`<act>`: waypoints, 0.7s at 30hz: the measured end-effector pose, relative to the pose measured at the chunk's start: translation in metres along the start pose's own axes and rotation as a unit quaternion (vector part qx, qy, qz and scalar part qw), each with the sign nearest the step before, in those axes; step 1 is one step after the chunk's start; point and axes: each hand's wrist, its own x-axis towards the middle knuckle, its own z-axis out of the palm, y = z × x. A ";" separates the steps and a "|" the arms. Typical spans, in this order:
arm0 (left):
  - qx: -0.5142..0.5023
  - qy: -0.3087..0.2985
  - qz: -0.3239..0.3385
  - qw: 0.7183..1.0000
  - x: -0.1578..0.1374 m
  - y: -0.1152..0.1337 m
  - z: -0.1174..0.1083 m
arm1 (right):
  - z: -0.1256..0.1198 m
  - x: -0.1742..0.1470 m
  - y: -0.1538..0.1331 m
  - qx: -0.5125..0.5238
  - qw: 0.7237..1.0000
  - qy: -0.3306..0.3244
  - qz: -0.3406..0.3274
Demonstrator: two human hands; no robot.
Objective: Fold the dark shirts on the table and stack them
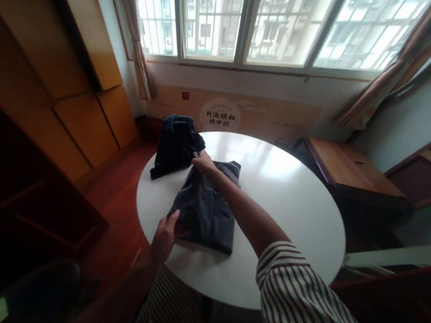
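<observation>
Head view, dark garment [209, 210], long axis toward window [246, 18], hands [163, 240] [204, 164] pinching left edge

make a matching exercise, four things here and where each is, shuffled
1. right hand
2. left hand
3. black clothes pile
4. wooden desk

A. on the far left of the round white table
B. beyond the table, toward the right wall
C. at the near left edge of the dark grey garment
D. at that garment's far left corner

Pairs: 1-D, 2-C, 3-A, 4-B
</observation>
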 end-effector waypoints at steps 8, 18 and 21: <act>0.066 -0.046 0.010 0.997 0.020 0.000 -0.035 | 0.028 0.001 0.014 -0.095 0.994 -0.002 -0.057; 0.502 -0.033 0.403 0.764 0.021 0.018 -0.048 | -0.068 -0.055 0.103 -0.114 0.978 0.164 -0.055; 0.527 -0.191 0.513 0.650 0.000 0.012 -0.019 | -0.085 -0.043 0.124 0.024 0.993 0.102 0.044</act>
